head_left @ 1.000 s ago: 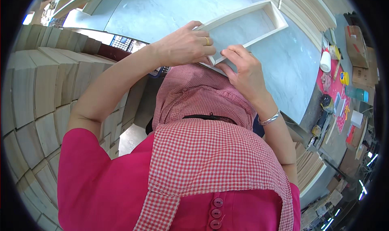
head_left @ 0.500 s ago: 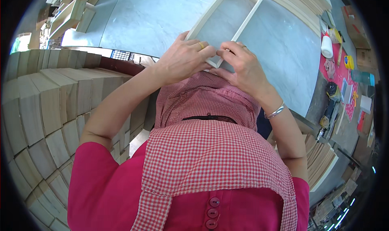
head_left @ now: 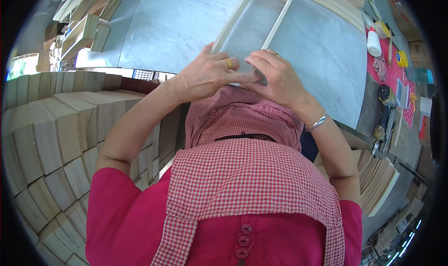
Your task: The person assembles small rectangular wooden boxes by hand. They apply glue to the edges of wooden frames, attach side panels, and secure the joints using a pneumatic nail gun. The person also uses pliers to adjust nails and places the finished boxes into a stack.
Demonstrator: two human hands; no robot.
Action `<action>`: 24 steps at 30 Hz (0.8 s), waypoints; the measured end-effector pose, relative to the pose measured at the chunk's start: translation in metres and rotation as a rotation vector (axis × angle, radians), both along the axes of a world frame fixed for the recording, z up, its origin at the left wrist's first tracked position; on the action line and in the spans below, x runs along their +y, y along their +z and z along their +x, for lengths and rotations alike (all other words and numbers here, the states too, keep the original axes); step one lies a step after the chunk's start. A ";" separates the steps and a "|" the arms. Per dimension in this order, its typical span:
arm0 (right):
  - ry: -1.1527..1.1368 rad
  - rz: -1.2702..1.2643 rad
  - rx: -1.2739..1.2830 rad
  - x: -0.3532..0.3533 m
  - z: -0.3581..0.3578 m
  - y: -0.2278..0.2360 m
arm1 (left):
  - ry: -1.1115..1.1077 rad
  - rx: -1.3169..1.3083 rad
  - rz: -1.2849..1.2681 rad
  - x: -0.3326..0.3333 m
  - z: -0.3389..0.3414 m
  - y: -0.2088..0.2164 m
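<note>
A shallow rectangular wooden frame point(head_left: 279, 21) of pale narrow strips lies on the grey marbled tabletop point(head_left: 326, 56), its near end pointing toward me. My left hand point(head_left: 205, 74), wearing a gold ring, grips the frame's near left side, its thumb outside the strip. One left finger stretches across the near end toward my right hand. My right hand point(head_left: 282, 77), with a silver bracelet on its wrist, is curled with thumb and fingers around the near right corner. Both hands cover the near end, so the joint there is hidden.
Stacked wooden blocks point(head_left: 70, 121) fill my left side. Assembled wooden pieces point(head_left: 84, 35) stand at the far left. Wooden strips point(head_left: 333, 4) lie at the far right, near a white bottle point(head_left: 373, 43), a yellow-lidded jar point(head_left: 401, 58) and a power tool point(head_left: 383, 112).
My left finger has straightened across the near end toward the right hand. The right fingers have shifted and now hide the corner that showed before. The view has tilted slightly.
</note>
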State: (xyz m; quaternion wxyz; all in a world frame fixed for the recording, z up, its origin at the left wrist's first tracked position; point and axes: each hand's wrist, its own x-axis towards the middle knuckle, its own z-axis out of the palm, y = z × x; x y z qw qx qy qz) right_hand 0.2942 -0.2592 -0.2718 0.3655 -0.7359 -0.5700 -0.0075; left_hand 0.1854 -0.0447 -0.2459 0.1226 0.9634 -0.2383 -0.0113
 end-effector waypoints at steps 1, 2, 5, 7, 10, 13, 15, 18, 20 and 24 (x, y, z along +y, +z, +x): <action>-0.003 -0.023 0.031 0.001 0.000 0.002 | -0.004 -0.012 0.010 0.000 0.000 -0.001; -0.005 -0.045 0.062 0.001 0.001 0.003 | -0.008 -0.024 0.020 0.001 0.000 -0.004; 0.007 -0.054 0.056 0.003 0.007 0.007 | 0.005 -0.042 -0.041 0.000 0.000 -0.011; 0.033 -0.080 0.019 0.002 0.014 0.018 | 0.035 -0.057 -0.129 -0.003 0.003 -0.008; 0.118 -0.218 -0.039 0.006 0.032 0.078 | 0.094 -0.134 -0.390 -0.012 0.004 0.010; 0.234 -0.358 -0.147 0.028 0.046 0.151 | 0.158 -0.301 -0.758 -0.021 0.009 0.025; 0.316 -0.358 -0.262 0.047 0.051 0.178 | 0.272 -0.408 -0.893 -0.024 0.008 0.024; 0.394 -0.222 -0.325 0.072 0.054 0.180 | 0.304 -0.451 -1.302 -0.035 0.013 0.005; 0.392 -0.215 -0.290 0.078 0.053 0.165 | 0.340 -0.473 -1.412 -0.036 0.009 -0.010; 0.412 -0.345 -0.153 0.082 0.040 0.146 | 0.528 -0.505 -1.494 -0.035 -0.015 -0.035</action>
